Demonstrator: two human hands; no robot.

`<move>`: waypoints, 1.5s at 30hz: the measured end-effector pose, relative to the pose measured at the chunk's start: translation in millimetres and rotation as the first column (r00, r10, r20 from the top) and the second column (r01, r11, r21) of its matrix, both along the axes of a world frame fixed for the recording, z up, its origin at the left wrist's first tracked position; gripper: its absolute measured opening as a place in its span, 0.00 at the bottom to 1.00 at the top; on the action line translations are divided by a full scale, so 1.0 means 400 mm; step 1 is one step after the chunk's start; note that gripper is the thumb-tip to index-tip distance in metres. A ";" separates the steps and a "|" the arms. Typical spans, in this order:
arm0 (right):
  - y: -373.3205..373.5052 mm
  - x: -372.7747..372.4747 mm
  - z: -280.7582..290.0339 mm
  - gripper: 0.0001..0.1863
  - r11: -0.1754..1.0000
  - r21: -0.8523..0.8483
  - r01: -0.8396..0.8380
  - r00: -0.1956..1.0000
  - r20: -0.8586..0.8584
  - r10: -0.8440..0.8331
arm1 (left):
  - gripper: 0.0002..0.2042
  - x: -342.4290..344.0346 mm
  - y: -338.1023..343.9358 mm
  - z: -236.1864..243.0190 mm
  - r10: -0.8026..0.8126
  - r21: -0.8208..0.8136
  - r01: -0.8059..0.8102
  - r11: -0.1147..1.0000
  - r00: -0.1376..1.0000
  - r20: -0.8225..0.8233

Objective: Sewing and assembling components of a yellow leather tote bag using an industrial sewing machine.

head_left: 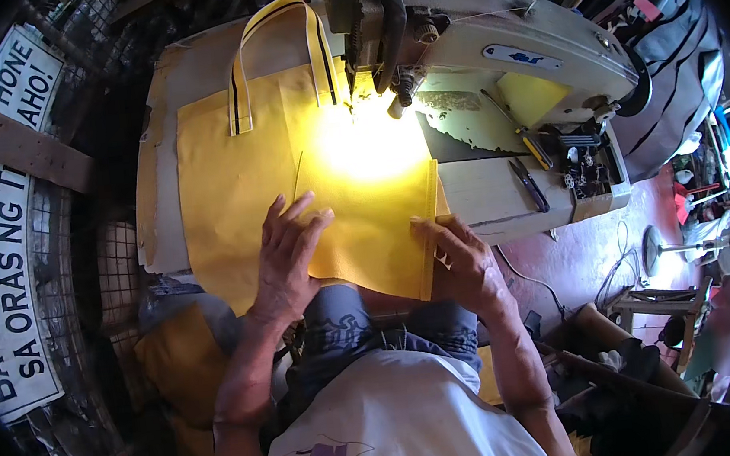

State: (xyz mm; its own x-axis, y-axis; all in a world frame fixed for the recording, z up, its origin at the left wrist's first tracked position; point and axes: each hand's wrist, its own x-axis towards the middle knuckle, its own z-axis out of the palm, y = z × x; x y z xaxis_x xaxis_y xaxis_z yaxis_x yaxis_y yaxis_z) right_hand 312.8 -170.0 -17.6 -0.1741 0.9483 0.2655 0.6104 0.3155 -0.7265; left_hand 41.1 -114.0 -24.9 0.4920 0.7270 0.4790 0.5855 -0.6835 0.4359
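A yellow fabric bag panel (231,187) lies across the sewing machine's bed, and a striped strap handle (314,37) loops up from its far edge. The machine's needle area glares under a bright lamp, which washes out the cloth there. My left hand (288,256) rests on the near part of the yellow cloth, its fingers stretched and slightly apart. At the right, my right hand (465,263) pinches the cloth's stitched side edge, with the thumb mostly hidden. A layer of cloth shows behind that edge.
The sewing machine (503,16) stands at the far side. Right of the cloth lie black snips (529,186), a yellow-handled screwdriver (537,149) and a tray (617,175) of small metal parts. More yellow fabric (181,357) hangs at the lower left. A fan (653,250) stands on the reddish floor.
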 end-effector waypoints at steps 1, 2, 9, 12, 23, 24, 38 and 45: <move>-0.001 -0.003 0.001 0.27 1.000 -0.003 0.004 1.000 0.001 -0.004 | 0.34 -0.011 0.008 0.004 -0.004 -0.003 0.004 1.000 1.000 0.001; -0.003 -0.004 0.006 0.25 0.998 0.019 0.060 0.997 0.057 -0.061 | 0.30 -0.027 0.016 0.006 -0.035 -0.068 0.035 0.997 0.999 -0.009; 0.040 -0.002 0.021 0.13 0.977 0.026 0.214 0.967 0.137 -0.215 | 0.26 0.011 0.048 0.055 0.248 -0.432 -0.146 0.890 0.950 0.191; 0.062 -0.032 0.023 0.14 0.898 -0.147 0.415 0.910 0.078 -0.407 | 0.36 0.035 0.080 0.018 0.373 -0.555 -0.152 0.818 0.875 0.310; 0.092 -0.047 -0.023 0.13 0.880 0.141 0.453 0.870 0.144 -0.471 | 0.22 0.073 0.116 0.003 0.377 -0.165 -0.394 0.904 0.917 -0.127; 0.095 -0.050 -0.027 0.13 0.876 0.146 0.460 0.868 0.133 -0.478 | 0.18 0.069 0.117 0.002 0.358 -0.130 -0.378 0.917 0.921 -0.153; 0.103 -0.053 -0.018 0.18 0.900 0.158 0.407 0.865 0.249 -0.435 | 0.11 0.085 0.120 0.024 0.344 -0.086 -0.368 0.926 0.915 -0.209; 0.098 -0.057 -0.036 0.19 0.898 0.235 0.372 0.832 0.346 -0.435 | 0.11 0.076 0.093 0.014 0.371 -0.013 -0.385 0.923 0.897 -0.239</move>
State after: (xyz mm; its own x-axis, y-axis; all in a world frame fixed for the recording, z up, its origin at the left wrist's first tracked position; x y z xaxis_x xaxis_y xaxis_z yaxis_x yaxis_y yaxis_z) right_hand 290.0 -130.9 -32.1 0.0985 0.9096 0.4037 0.9247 0.0663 -0.3750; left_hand 71.3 -76.8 -19.2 0.2645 0.9031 0.3382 0.8828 -0.3679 0.2920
